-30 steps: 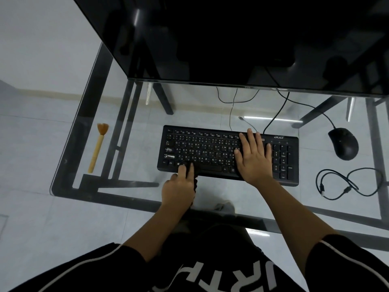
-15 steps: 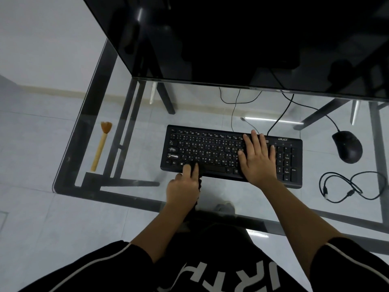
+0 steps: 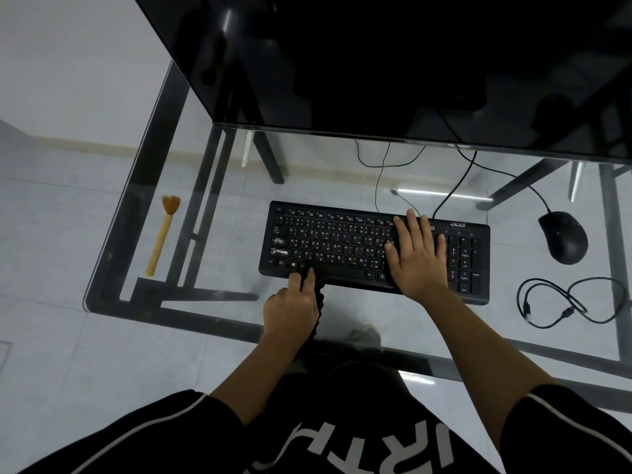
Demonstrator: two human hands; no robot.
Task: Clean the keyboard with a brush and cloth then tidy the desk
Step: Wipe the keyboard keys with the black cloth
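Black keyboard (image 3: 342, 241) flat, dark cloth (image 3: 320, 297) atop, brush (image 3: 160, 241) left.

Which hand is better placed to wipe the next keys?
Left: the left hand holds the cloth at the bottom row of the keyboard; the right hand lies flat, holding nothing.

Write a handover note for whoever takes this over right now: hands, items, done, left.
Left hand: grip on the dark cloth, pressing it on the keyboard bottom row, near-left.
Right hand: flat and open on the right-centre keys.
Brush: lying on the glass desk, far left, apart from both hands.
Done: cloth wipe under way; brushing cannot be confirmed.
Left: wipe the other keys, then tidy brush, mouse and loose cable at right.
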